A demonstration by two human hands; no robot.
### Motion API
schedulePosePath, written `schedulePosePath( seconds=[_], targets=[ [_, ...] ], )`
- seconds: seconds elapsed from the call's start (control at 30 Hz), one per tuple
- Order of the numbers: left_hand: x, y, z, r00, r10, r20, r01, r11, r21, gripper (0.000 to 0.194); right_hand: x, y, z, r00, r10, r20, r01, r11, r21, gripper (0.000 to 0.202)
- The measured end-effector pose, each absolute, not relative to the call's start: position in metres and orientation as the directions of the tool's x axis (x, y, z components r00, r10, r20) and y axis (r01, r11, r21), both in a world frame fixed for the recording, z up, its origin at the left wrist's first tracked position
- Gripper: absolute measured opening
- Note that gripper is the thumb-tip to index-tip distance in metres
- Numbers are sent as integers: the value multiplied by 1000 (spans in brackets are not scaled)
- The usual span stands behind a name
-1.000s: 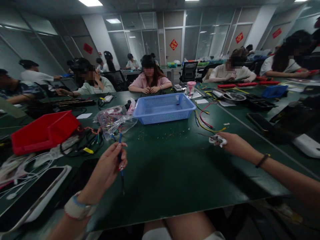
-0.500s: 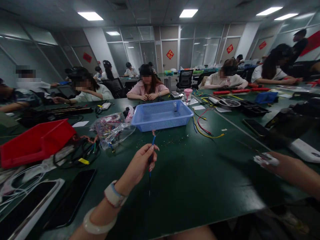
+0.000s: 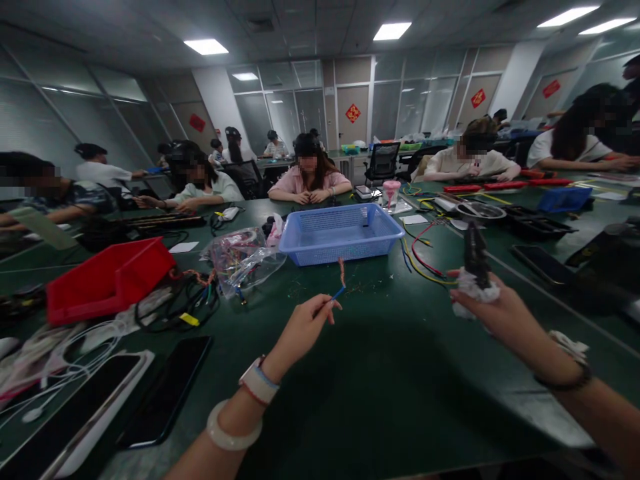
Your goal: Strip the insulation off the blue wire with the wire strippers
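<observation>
My left hand (image 3: 306, 327) is closed in a pinch on a blue wire (image 3: 339, 293) over the green table. Bare twisted copper strands (image 3: 342, 269) stick up from the wire's far end; its other end is hidden behind the hand. To the right, my right hand (image 3: 507, 312) grips dark pliers (image 3: 475, 248), jaws upward, with crumpled white wrapping (image 3: 477, 287) around the grip. Whether the jaws are parted I cannot tell. Wire and pliers are well apart. Beyond my left hand stands a blue mesh basket (image 3: 345, 255), with small scraps on the table before it.
On the left are a red bin (image 3: 107, 283), a clear bag of wires (image 3: 239, 257), black cables (image 3: 170, 313) and two phones, the darker phone (image 3: 167, 390) nearer me. Loose yellow and red wires (image 3: 425, 260) lie right of the basket. Several people sit across the table.
My right hand has come inward and up, raising the pliers upright. My left hand has turned, tilting the wire to the right. The whole view has shifted slightly left.
</observation>
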State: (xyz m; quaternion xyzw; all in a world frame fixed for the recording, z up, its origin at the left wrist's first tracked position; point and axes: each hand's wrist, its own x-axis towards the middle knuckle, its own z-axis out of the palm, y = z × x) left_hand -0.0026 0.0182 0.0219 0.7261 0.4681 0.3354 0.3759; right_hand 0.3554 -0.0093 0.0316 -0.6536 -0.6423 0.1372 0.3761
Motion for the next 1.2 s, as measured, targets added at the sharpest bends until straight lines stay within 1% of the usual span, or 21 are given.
schedulePosePath(
  seconds=[0.03,0.1,0.17,0.27,0.4,0.5,0.57,0.67,0.7,0.77,0.83,0.93,1.0,1.1,1.2],
  targets=[
    [-5,17,20,341,929,146,457,-299,837,29,332,1,32,147,952,270,624,123,-772,50],
    [-7,16,15,342,927,154,495,-317,809,29,291,18,28,77,978,196,454,140,-880,54],
    [-9,15,11,325,931,165,523,-322,789,30,263,31,20,30,990,138,371,118,-921,56],
    [-10,15,6,277,944,177,545,-306,780,30,245,39,7,-14,994,110,337,108,-935,54],
    [-10,14,5,254,949,184,537,-297,789,29,248,36,-2,-81,984,159,317,177,-932,51],
    [-10,13,5,246,950,194,529,-299,794,27,252,32,-1,-141,976,163,310,200,-929,43],
    [-10,12,6,241,949,205,521,-305,797,26,253,31,0,-149,971,187,365,230,-902,36],
    [-9,10,8,240,949,205,504,-302,809,26,256,30,0,-131,953,273,482,302,-822,28],
    [-9,10,8,241,950,199,496,-297,816,26,257,30,-1,-132,948,290,491,317,-811,27],
    [-8,10,8,254,952,173,472,-277,837,26,259,28,-2,-148,943,298,464,333,-821,27],
    [-8,11,7,283,953,111,432,-230,872,27,260,26,-3,-173,939,298,433,344,-833,27],
    [-7,14,2,341,940,-13,361,-118,925,30,260,25,-3,-207,919,335,467,394,-792,24],
    [-6,16,0,370,927,-65,327,-64,943,33,259,25,-2,-225,906,357,498,422,-758,22],
    [-6,17,-3,389,917,-92,308,-35,951,35,259,24,-2,-241,898,367,521,439,-732,21],
    [-7,18,-4,386,916,-105,328,-30,944,38,258,24,-4,-250,891,379,538,453,-711,19]
  ],
)
